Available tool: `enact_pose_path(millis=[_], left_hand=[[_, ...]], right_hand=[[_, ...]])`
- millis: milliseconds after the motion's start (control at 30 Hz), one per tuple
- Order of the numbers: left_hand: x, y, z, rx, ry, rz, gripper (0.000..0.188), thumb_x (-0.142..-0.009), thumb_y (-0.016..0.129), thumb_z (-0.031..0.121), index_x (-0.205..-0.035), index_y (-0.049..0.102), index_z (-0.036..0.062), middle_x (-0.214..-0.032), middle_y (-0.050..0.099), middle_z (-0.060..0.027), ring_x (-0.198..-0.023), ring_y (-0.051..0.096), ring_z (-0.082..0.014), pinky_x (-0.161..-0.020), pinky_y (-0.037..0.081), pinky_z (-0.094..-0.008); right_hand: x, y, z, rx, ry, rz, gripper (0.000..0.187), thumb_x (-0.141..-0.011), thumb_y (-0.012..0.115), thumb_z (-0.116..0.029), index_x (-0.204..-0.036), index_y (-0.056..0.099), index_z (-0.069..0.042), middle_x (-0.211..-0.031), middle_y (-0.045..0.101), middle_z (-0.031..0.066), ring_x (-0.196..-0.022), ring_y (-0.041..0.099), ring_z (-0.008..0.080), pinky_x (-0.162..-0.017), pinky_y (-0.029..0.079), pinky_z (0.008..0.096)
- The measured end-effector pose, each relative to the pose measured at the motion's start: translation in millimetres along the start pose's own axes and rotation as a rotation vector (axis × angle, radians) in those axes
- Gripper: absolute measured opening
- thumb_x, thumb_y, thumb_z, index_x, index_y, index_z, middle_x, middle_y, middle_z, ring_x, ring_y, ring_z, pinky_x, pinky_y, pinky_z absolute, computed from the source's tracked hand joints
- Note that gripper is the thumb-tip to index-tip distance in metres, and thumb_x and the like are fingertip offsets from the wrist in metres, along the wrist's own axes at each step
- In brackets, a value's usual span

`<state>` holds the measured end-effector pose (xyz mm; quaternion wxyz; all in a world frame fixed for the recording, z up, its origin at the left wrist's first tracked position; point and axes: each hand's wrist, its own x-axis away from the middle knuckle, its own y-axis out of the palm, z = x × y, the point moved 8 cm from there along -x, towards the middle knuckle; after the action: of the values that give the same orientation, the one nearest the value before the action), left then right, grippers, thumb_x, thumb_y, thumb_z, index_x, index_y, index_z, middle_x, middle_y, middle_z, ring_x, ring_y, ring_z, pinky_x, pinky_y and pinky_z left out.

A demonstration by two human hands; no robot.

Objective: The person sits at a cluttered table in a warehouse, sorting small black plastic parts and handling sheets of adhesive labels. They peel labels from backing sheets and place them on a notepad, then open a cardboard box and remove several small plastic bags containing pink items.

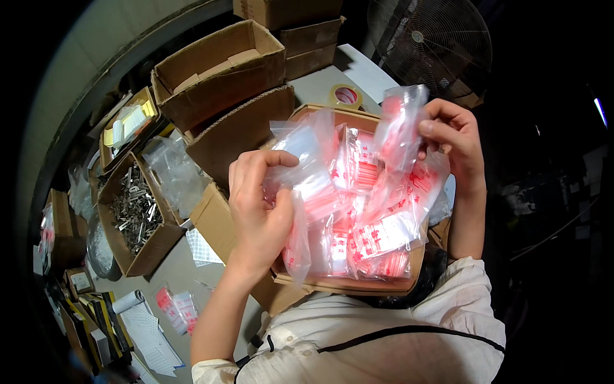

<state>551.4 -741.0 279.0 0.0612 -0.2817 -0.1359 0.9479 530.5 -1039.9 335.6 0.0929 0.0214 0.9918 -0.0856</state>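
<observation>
A cardboard box point(419, 253) in front of me is heaped with clear plastic bags holding packs of red-and-white zip bags point(361, 166). My right hand point(453, 137) pinches a clear, crinkled pack of zip bags point(400, 125) and holds it raised above the box's far right side. At the left side of the heap my left hand point(259, 201) is curled round the edge of a clear plastic bag point(300, 157), index finger over it and thumb lower down. Its other fingers are partly hidden. One loose bag point(297, 246) hangs over the near left rim.
Left of the box stands a carton of small metal parts point(134, 211), beside a clear plastic bag point(176, 173). An open carton point(220, 70) and a tape roll point(346, 96) are at the back, near a fan point(428, 45). Papers point(147, 333) and zip bags point(176, 307) lie near left.
</observation>
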Motion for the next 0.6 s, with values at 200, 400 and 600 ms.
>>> enact_pose_path(millis=[200, 400, 600], left_hand=[[2.0, -1.9, -2.6, 0.019, -0.05, -0.004, 0.033, -0.071, 0.054, -0.007, -0.101, 0.065, 0.0012, -0.102, 0.062, -0.0104, -0.099, 0.054, -0.0275, -0.084, 0.045, -0.0371], [-0.8, 2.5, -0.2, 0.064, -0.069, -0.034, 0.031, -0.073, 0.053, -0.006, -0.101, 0.065, 0.0016, -0.103, 0.061, -0.0086, -0.098, 0.054, -0.0247, -0.084, 0.045, -0.0341], [5.6, -1.5, -14.3, 0.12, -0.256, -0.044, 0.027, -0.079, 0.06, -0.006, -0.105, 0.061, 0.0021, -0.102, 0.056, 0.0016, -0.091, 0.051, -0.0061, -0.078, 0.042, -0.0205]], right_hand=[[16.8, 61.6, -20.4, 0.552, -0.213, -0.58, 0.051, -0.084, 0.072, -0.023, -0.125, 0.061, 0.005, -0.116, 0.069, 0.018, -0.106, 0.068, 0.0278, -0.093, 0.053, 0.0376], [88.9, 121.8, 35.8, 0.985, -0.188, -1.111, 0.061, -0.081, 0.072, -0.021, -0.134, 0.052, 0.002, -0.105, 0.065, 0.0214, -0.093, 0.065, 0.0392, -0.083, 0.053, 0.045], [21.5, 58.8, 4.3, 0.734, -0.165, -0.575, 0.044, -0.075, 0.066, -0.011, -0.117, 0.065, -0.002, -0.098, 0.07, 0.0204, -0.086, 0.069, 0.038, -0.074, 0.054, 0.0414]])
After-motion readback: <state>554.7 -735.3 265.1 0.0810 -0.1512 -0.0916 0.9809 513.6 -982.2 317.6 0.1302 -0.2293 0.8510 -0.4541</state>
